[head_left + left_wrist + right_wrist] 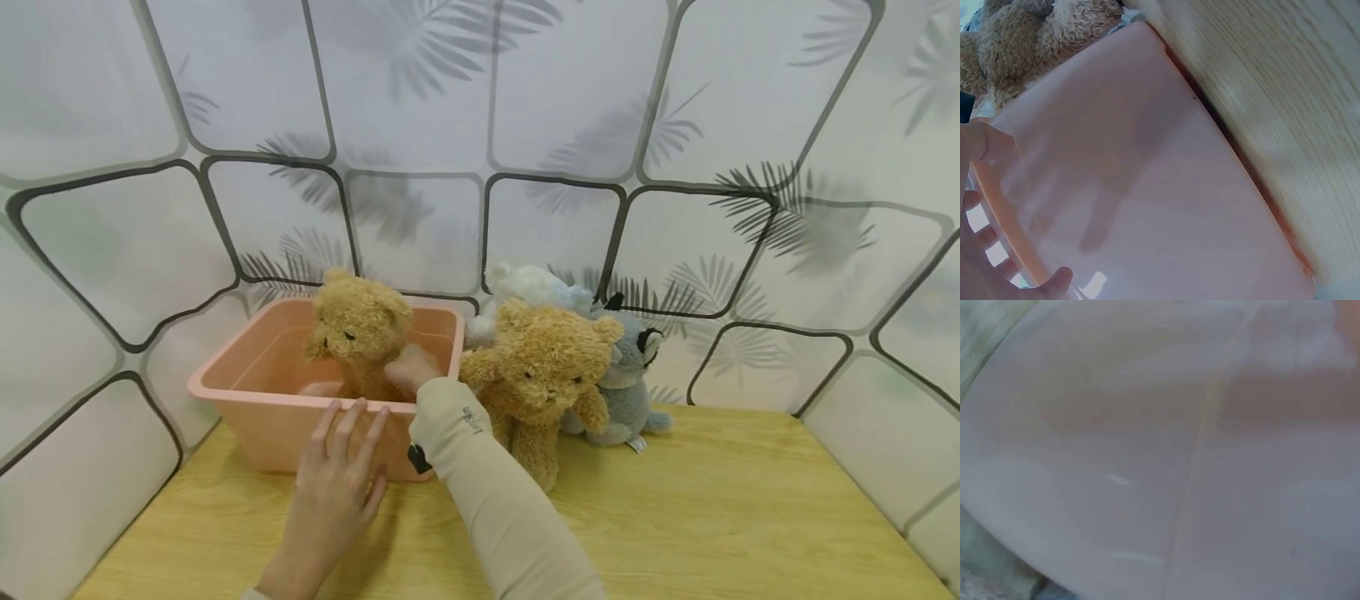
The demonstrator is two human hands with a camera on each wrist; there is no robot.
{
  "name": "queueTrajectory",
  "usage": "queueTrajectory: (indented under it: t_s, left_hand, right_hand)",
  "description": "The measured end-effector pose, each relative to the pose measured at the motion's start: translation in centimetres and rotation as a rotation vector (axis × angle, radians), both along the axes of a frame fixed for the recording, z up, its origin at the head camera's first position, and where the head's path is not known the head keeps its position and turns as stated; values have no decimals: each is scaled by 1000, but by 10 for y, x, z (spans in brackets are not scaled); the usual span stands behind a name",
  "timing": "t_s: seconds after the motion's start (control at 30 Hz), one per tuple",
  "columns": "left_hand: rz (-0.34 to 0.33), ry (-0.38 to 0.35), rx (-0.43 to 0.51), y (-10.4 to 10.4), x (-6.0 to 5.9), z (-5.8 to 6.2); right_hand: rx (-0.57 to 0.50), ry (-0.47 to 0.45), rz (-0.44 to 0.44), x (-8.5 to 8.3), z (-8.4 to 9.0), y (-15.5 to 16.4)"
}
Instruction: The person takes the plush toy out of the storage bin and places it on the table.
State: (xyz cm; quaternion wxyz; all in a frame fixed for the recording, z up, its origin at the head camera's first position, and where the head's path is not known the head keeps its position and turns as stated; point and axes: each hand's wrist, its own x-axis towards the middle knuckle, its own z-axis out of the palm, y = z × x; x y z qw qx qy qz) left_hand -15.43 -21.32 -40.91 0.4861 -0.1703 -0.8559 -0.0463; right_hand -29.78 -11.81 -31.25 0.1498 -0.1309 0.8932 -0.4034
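A pink plastic tub stands at the back left of the wooden table. Inside it sits a brown teddy bear, upright and leaning left. My right hand, in a beige sleeve, reaches over the tub's front rim and grips the bear's body. My left hand lies flat against the tub's front wall, its straight fingers touching the rim. In the left wrist view the tub wall fills the frame, with fingers at the left edge. The right wrist view is a blur of the pink tub.
A second brown teddy bear stands just right of the tub, touching my right forearm. Behind it are a grey plush koala and a white plush. A leaf-patterned curtain wall closes off the back and sides.
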Motion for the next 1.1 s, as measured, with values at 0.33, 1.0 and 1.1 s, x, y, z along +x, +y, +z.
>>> queueTrajectory:
  t_s: [0.33, 1.0, 1.1]
  left_hand:
    - [8, -9, 16, 0, 1, -1]
    - [6, -17, 2, 0, -1, 0]
    - [3, -14, 3, 0, -1, 0]
  right_hand:
    - [-203, 289, -4, 8, 12, 4]
    - [-625, 340, -94, 32, 29, 47]
    - [-653, 354, -103, 36, 25, 48]
